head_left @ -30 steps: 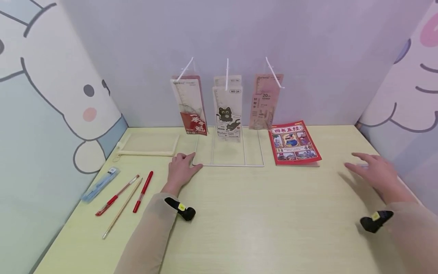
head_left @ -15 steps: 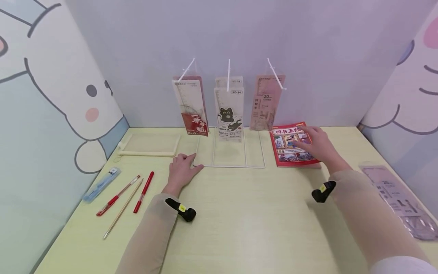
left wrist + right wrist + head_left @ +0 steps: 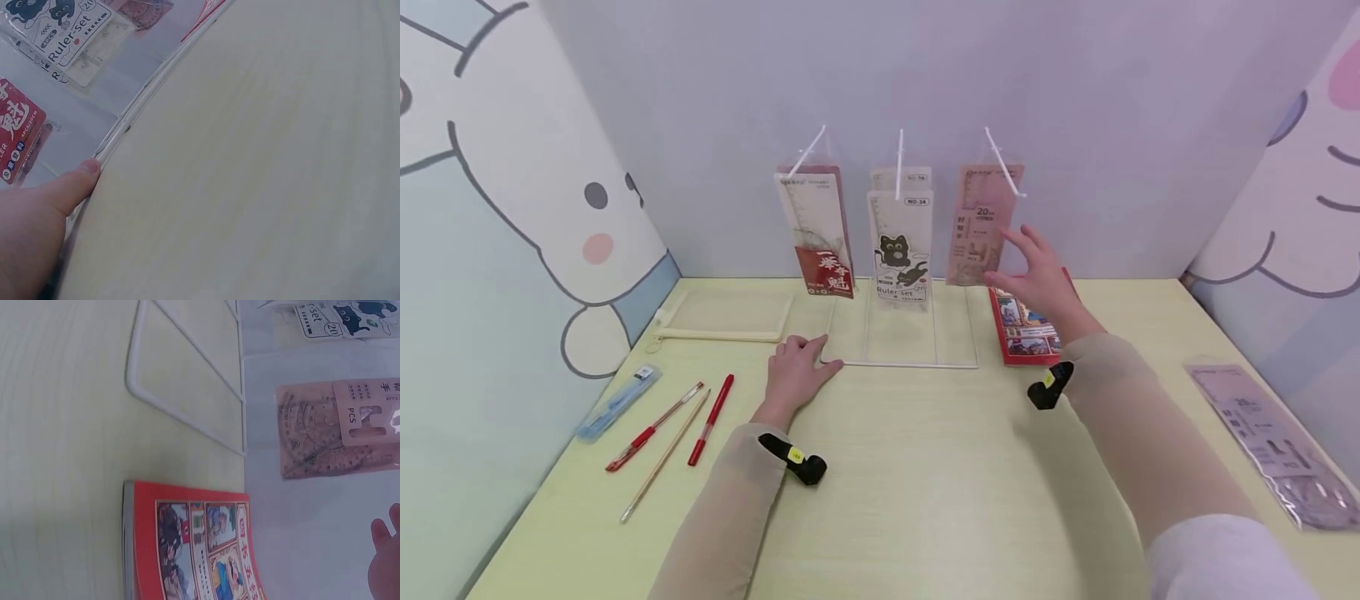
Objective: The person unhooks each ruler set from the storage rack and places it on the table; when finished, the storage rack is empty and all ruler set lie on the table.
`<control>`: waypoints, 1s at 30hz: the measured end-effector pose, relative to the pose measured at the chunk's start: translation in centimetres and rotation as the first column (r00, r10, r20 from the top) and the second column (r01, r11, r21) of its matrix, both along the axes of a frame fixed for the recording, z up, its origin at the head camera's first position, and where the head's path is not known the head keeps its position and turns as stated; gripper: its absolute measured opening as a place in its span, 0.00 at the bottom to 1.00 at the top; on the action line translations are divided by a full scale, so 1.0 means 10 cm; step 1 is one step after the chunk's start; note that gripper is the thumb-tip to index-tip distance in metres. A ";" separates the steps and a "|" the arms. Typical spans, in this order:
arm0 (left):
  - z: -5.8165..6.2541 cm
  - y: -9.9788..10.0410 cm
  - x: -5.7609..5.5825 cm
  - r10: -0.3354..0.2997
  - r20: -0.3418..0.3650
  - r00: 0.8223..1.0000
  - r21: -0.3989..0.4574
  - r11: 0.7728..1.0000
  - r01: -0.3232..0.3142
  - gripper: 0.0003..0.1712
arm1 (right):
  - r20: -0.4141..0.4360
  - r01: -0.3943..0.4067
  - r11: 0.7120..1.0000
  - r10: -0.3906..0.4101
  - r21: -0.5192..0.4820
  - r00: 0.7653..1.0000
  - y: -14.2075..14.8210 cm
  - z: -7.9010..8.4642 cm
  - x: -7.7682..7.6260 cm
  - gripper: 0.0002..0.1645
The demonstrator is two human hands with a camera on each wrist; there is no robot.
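Note:
My left hand holds the front left corner of a white wire display rack. In the left wrist view its thumb lies against the rack's rod. My right hand reaches up beside a pink ruler set hanging from the rack's right hook, thumb and fingers spread at its right edge. A gap shows between the right hand's fingers and that pack in the right wrist view. On the middle hook hang cat-print ruler sets; red-and-white packs hang on the left hook.
A red book lies under the right forearm, partly hidden. Another pink ruler set is flat on the table at far right. At left lie a mesh pouch, a blue packet, red pens and a pencil.
My right hand has come from the table's right side, over the red book, to the hanging pink ruler set. A pink ruler set at far right is uncovered. The left hand has stayed put.

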State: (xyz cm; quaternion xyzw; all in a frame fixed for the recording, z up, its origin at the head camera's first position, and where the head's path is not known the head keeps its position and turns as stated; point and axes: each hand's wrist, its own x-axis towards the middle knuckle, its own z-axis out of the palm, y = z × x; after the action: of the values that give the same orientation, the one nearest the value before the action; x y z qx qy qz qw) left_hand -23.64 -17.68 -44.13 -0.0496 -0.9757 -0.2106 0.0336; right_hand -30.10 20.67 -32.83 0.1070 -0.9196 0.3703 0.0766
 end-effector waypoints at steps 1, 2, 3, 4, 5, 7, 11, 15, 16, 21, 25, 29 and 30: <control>0.00 0.00 0.00 0.000 -0.001 1.000 -0.002 1.000 0.000 0.38 | 0.002 0.009 1.000 -0.009 -0.024 1.000 -0.03 0.01 -0.02 0.47; 0.00 -0.01 0.00 -0.003 -0.003 1.000 -0.006 1.000 0.003 0.38 | 0.003 0.017 0.999 -0.017 -0.047 1.000 -0.07 0.02 -0.05 0.47; 0.00 -0.01 -0.01 -0.004 -0.002 1.000 -0.008 1.000 0.004 0.38 | 0.002 0.021 0.998 -0.021 -0.065 1.000 -0.10 0.02 -0.08 0.46; -0.01 -0.02 -0.01 -0.006 0.001 1.000 -0.011 1.000 0.006 0.38 | 0.003 0.023 0.996 -0.023 -0.082 1.000 -0.13 0.03 -0.10 0.46; -0.01 -0.02 -0.01 -0.007 0.002 1.000 -0.014 1.000 0.007 0.39 | 0.005 0.022 0.995 -0.021 -0.099 1.000 -0.16 0.03 -0.12 0.45; -0.01 -0.02 -0.01 -0.008 0.006 1.000 -0.016 1.000 0.008 0.39 | 0.015 0.022 0.992 -0.021 -0.121 1.000 -0.21 0.04 -0.16 0.46; 0.01 -0.02 0.00 -0.003 0.008 1.000 -0.014 1.000 0.003 0.39 | 0.064 0.040 0.978 -0.028 -0.206 0.998 -0.26 0.06 -0.20 0.47; 0.01 -0.01 0.00 -0.005 0.006 1.000 -0.012 1.000 0.005 0.38 | 0.092 0.063 0.946 -0.035 -0.319 0.995 -0.27 0.08 -0.18 0.43; 0.02 -0.01 0.00 -0.003 0.007 1.000 -0.013 1.000 0.003 0.38 | 0.094 0.065 0.937 -0.035 -0.343 0.995 -0.26 0.09 -0.17 0.42; 0.03 -0.01 0.00 -0.008 0.008 1.000 -0.015 1.000 0.008 0.38 | 0.111 0.110 0.891 -0.068 -0.441 0.992 -0.23 0.12 -0.09 0.39; 0.03 -0.01 -0.01 -0.013 -0.003 1.000 -0.011 1.000 0.013 0.38 | 0.104 0.158 0.860 -0.123 -0.484 0.987 -0.20 0.12 -0.04 0.38; 0.02 -0.01 -0.01 -0.010 -0.007 1.000 -0.012 1.000 0.010 0.38 | 0.093 0.173 0.842 -0.145 -0.511 0.985 -0.18 0.10 -0.01 0.38; 0.01 -0.01 -0.01 -0.010 -0.005 1.000 -0.015 1.000 0.010 0.38 | 0.097 0.176 0.838 -0.147 -0.516 0.984 -0.18 0.10 -0.01 0.38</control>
State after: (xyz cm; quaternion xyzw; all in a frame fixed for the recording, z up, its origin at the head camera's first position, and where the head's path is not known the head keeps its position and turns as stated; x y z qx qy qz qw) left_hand -23.74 -17.82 -44.02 -0.0551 -0.9769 -0.2034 0.0345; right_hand -30.16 18.87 -31.84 -0.0056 -0.7916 0.6012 0.1092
